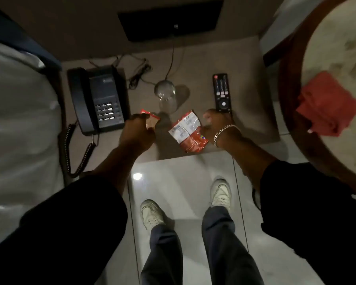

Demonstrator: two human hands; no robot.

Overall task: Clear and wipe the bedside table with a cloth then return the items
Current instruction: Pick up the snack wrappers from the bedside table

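On the bedside table (251, 83) stand a black telephone (99, 99), an empty drinking glass (166, 96) and a black TV remote (222, 93). My left hand (137, 133) is closed around a small red and white packet (150, 120) near the table's front. A larger red and white snack packet (188, 131) lies at the front edge. My right hand (217, 124) rests on its right end, just below the remote; whether the fingers grip the packet is hidden. A folded red cloth (327, 103) lies on the round table (337, 48) at the right.
A bed with white sheets (19, 120) borders the table's left side. The phone's coiled cord (74, 151) hangs off the front left corner, and thin cables (140, 70) run along the back. Below, my feet stand on a glossy tiled floor (183, 171).
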